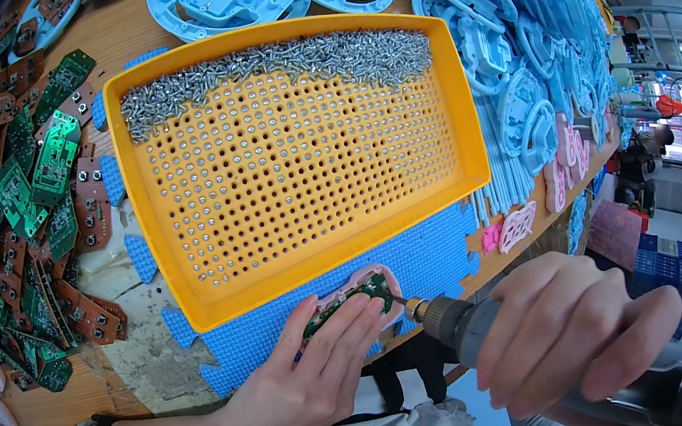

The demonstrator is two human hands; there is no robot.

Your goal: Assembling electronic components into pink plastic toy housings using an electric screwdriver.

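Tabletop [119,25] cropped | left hand [310,383] overlaps PCB [378,285] | right hand [556,330] covers screwdriver grip [469,331]

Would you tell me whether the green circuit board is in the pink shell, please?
In: the pink shell curves around the visible end of the green circuit board.
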